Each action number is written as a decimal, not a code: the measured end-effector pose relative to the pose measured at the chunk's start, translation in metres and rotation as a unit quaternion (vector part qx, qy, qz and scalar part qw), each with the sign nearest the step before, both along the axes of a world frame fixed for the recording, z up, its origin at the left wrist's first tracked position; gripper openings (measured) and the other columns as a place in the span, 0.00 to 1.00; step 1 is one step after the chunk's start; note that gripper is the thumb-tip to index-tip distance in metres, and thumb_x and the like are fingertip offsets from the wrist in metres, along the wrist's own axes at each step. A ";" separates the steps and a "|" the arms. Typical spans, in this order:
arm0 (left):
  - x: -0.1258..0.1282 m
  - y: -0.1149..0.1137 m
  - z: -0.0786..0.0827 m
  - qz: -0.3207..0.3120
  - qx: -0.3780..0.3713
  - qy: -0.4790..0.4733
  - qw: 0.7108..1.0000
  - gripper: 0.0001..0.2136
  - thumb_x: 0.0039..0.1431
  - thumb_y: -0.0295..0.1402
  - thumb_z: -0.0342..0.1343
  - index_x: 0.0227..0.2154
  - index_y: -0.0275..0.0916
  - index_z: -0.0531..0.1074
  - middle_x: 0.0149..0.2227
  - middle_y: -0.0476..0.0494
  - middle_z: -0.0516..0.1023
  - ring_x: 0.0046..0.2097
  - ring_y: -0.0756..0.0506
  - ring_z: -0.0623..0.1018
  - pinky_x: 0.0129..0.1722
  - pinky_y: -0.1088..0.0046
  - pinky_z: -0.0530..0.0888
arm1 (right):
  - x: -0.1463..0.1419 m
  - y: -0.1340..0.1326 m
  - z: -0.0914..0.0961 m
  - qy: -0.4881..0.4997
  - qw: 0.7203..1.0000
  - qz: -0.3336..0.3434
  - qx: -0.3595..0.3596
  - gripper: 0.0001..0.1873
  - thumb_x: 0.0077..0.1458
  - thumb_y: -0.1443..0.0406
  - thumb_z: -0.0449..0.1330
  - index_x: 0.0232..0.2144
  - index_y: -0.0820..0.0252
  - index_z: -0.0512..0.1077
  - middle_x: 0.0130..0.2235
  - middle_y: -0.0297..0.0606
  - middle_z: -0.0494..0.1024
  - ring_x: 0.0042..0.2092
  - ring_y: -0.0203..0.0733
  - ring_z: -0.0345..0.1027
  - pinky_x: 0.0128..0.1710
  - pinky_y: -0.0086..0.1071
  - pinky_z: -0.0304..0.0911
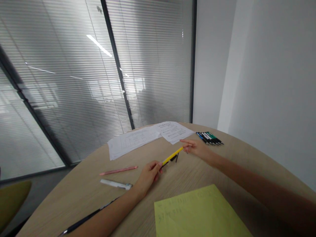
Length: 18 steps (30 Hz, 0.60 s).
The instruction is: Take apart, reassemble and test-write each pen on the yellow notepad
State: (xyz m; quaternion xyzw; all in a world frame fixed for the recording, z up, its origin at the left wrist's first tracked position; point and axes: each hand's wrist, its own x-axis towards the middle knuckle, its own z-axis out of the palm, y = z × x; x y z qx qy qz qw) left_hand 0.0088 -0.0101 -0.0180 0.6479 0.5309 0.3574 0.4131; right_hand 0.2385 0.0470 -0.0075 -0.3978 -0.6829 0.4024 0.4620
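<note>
A slim yellow pen (173, 156) slants above the table between my two hands. My left hand (151, 171) is closed around its lower end, thumb on top. At the upper end, my right hand (194, 147) has its index finger stretched out to the left and its other fingers bent against the pen's tip; the exact grip there is partly hidden. Just under the pen lies a small black object (173, 158), too blurred to name. Left of my left hand are a pink pencil-like stick (118, 170) and a white pen (116, 183).
Printed sheets (133, 141) lie at the table's far edge. Several pens (209, 138) form a row at the right. A yellow sheet (197, 214) with faint writing lies in front. A dark pen (86, 218) is beside my left forearm. A chair (14, 200) stands at left.
</note>
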 end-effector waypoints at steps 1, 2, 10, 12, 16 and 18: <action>0.000 0.000 0.000 0.000 0.001 0.000 1.000 0.18 0.47 0.48 0.45 0.21 0.37 0.63 0.12 0.58 0.56 0.17 0.54 0.56 0.18 0.78 0.52 | 0.000 -0.001 0.001 0.006 1.000 0.004 -0.003 0.24 0.41 0.70 0.55 0.45 0.61 0.67 0.34 0.37 0.76 0.30 0.34 0.65 0.34 0.31 0.60; 0.000 -0.001 0.000 0.001 0.003 0.001 1.000 0.17 0.48 0.48 0.45 0.21 0.37 0.63 0.12 0.58 0.56 0.17 0.54 0.56 0.18 0.78 0.52 | 0.000 -0.002 0.002 0.011 1.000 0.010 -0.004 0.24 0.42 0.70 0.55 0.45 0.60 0.67 0.35 0.38 0.76 0.32 0.35 0.66 0.36 0.32 0.61; 0.001 0.000 0.000 -0.008 0.006 -0.004 1.000 0.17 0.49 0.47 0.45 0.21 0.36 0.63 0.12 0.57 0.56 0.17 0.54 0.56 0.18 0.78 0.52 | -0.002 -0.011 0.012 0.055 0.995 0.078 -0.016 0.30 0.42 0.67 0.58 0.50 0.57 0.59 0.47 0.43 0.70 0.42 0.38 0.67 0.46 0.37 0.58; 0.000 0.000 -0.001 -0.009 0.004 -0.003 1.000 0.17 0.49 0.47 0.44 0.21 0.36 0.63 0.12 0.57 0.56 0.17 0.54 0.56 0.18 0.78 0.52 | -0.002 -0.010 0.011 0.061 0.994 0.090 -0.017 0.31 0.42 0.67 0.58 0.51 0.58 0.56 0.48 0.44 0.69 0.43 0.38 0.66 0.46 0.38 0.57; -0.001 0.002 -0.003 -0.003 0.002 0.005 1.000 0.17 0.49 0.47 0.44 0.21 0.36 0.63 0.12 0.57 0.56 0.17 0.54 0.56 0.18 0.78 0.52 | 0.000 -0.007 0.007 0.063 0.991 0.114 -0.023 0.32 0.43 0.66 0.58 0.52 0.56 0.54 0.50 0.46 0.66 0.44 0.39 0.65 0.47 0.38 0.57; -0.001 0.001 -0.003 -0.003 0.006 0.010 1.000 0.17 0.49 0.47 0.44 0.22 0.37 0.64 0.12 0.57 0.56 0.17 0.54 0.56 0.18 0.78 0.52 | 0.001 -0.006 0.006 0.060 0.989 0.134 -0.026 0.32 0.44 0.65 0.58 0.52 0.55 0.53 0.51 0.46 0.65 0.44 0.39 0.66 0.48 0.39 0.56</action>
